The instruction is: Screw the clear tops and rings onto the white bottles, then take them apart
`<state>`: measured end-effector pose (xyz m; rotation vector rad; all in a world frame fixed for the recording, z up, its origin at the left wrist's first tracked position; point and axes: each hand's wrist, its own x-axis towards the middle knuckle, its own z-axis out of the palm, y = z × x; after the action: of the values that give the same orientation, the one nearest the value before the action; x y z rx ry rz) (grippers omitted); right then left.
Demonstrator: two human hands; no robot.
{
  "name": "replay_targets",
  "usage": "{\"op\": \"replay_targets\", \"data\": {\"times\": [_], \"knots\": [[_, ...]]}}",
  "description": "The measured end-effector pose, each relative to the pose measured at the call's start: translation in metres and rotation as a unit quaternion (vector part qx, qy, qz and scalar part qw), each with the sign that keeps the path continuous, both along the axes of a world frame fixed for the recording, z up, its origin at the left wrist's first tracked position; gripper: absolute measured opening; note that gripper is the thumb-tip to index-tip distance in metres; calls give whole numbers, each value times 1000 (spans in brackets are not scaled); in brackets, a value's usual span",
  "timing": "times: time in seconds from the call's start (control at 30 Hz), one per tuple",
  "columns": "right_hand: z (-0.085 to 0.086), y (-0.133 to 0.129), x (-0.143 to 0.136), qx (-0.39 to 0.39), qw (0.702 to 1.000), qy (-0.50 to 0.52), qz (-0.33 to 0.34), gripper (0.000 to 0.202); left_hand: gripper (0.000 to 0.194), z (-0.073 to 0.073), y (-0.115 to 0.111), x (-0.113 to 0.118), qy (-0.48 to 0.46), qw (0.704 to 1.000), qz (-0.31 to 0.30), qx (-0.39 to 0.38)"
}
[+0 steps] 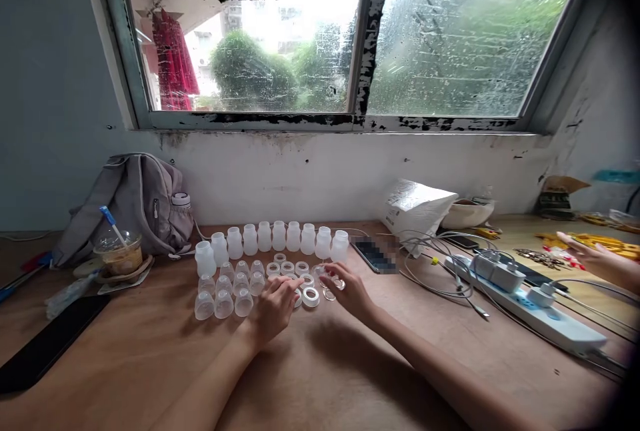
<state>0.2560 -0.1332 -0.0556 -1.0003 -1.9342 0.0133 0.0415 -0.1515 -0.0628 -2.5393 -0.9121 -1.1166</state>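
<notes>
The white rings [311, 304] lie flat on the tabletop [280, 377] between your two hands, the nearest-lying one apart from both. Being round, they show no long axis; the group runs away from you toward the bottles [279, 236]. Your left hand [273, 304] is nearer to them: its fingers reach over the left edge of the group and hide some of it. Your right hand [349, 289] comes in from the other side, above the clear pieces [329, 296] that lie just right of the rings.

Your left fingers are bunched together and point toward the rings; whether they pinch anything, you cannot tell from here. Your right fingers curl downward, slightly parted, and their tips are too small and too close to the clear pieces to tell if one is gripped.

Left of your left hand stand the caps [223, 304] in rows, with the bottles upright in a curved line behind. The tabletop is brown and bare toward you. A phone [370, 254] lies beyond your right hand, and a power strip [540, 317] with cables farther right. Another person's hand [600, 263] shows at the right edge. A backpack [145, 197] leans on the wall [280, 177] under a rain-spotted window [450, 44].
</notes>
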Motion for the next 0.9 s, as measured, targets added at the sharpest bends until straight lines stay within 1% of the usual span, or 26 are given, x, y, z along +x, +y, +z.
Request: {"op": "replay_targets", "data": {"times": [0.1,0.17,0.23,0.3,0.37,0.43,0.63,0.9], "knots": [[-2,16,30,37,995,26,-91,26,35,-1,-1,1,10,1000,0,-9],[-8,26,52,32,988,29,-151,31,35,-1,-1,1,18,1000,-1,-17],[-17,34,72,-8,980,26,-197,33,34,-3,0,1,26,999,-3,-25],[-26,39,88,-86,969,3,-233,33,34,-4,0,1,34,999,-4,-34],[-34,41,98,-147,958,-26,-244,31,33,-5,1,1,41,998,-4,-41],[-39,42,102,-172,954,-43,-241,29,32,-5,1,2,49,998,-1,-49],[-42,49,99,-185,951,-64,-237,29,30,-6,0,2,63,996,6,-67],[-45,55,98,-188,948,-67,-248,29,26,-6,1,3,85,995,10,-52]]}}
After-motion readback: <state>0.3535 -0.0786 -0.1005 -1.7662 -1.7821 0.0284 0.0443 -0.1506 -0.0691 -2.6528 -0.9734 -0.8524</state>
